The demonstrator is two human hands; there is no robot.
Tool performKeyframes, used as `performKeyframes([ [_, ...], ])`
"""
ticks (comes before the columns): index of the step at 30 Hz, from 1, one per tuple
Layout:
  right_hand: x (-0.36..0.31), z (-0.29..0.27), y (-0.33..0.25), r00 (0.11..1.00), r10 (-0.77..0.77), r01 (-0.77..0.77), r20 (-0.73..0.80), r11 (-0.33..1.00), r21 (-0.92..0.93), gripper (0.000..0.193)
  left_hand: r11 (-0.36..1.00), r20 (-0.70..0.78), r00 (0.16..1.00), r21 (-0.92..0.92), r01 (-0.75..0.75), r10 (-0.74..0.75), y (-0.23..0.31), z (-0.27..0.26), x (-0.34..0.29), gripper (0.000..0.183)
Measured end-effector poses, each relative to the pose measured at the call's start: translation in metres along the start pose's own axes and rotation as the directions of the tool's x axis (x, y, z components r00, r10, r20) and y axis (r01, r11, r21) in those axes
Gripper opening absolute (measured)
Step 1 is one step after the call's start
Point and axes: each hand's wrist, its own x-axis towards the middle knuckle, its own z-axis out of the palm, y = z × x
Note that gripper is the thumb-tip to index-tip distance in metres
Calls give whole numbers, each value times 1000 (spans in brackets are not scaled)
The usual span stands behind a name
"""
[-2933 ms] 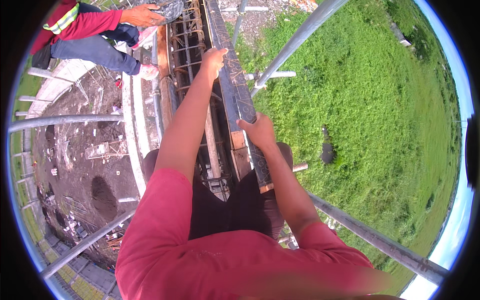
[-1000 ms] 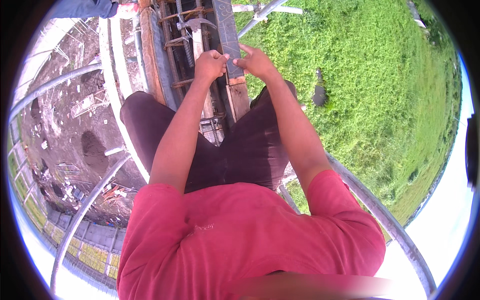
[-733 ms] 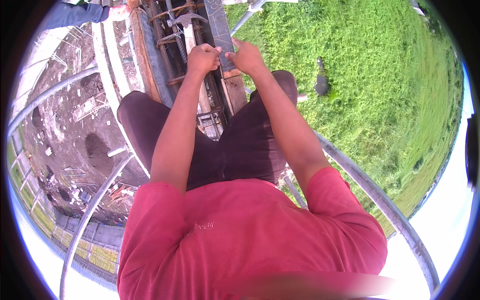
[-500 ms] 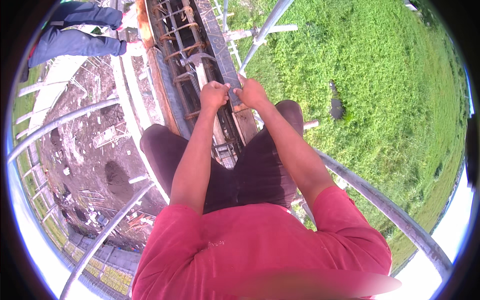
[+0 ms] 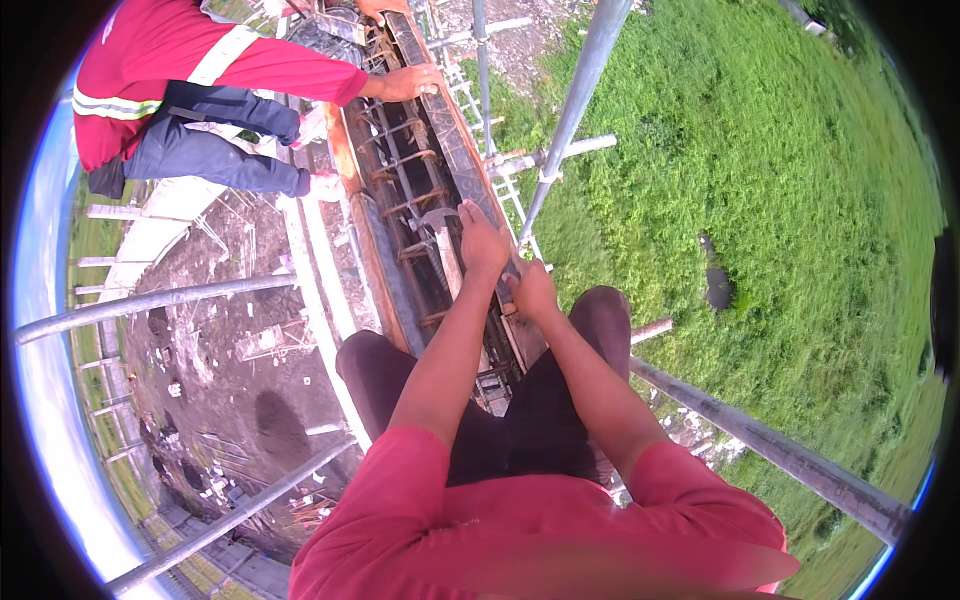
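Your left hand [image 5: 482, 243] grips the hammer [image 5: 446, 258] handle, your right hand [image 5: 530, 290] pinches closed on the formwork board [image 5: 455, 160] edge beside it; rebar cage [image 5: 405, 200] sits inside, no concrete poured yet.

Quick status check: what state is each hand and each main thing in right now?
Left hand: closed on the form board's top edge.
Right hand: closed on the same edge.
Form board: upright, beside the rebar.
Rebar cage: exposed, lying in the open form.
Co-worker's hand: resting on the form.
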Motion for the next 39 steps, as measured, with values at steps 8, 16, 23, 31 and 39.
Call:
performKeyframes([
  [8,-7,0,-2,989,-139,137,-51,990,-32,58,999,54,998,43,-27,24,-6,-14,0,100],
  [16,-8,1,-7,986,-150,147,-67,988,-44,59,993,88,996,115,6,-16,0,-41,6,84],
  [23,-1,4,4,981,-194,193,-20,980,-53,62,999,91,996,36,20,-24,-9,-37,4,73],
  [31,-19,23,5,971,-208,216,-115,974,63,61,944,123,965,-212,253,-231,-15,-33,-19,76],
  [39,-14,23,9,968,-210,220,-138,974,58,59,929,157,962,-266,257,-221,-31,-19,-24,67],
])
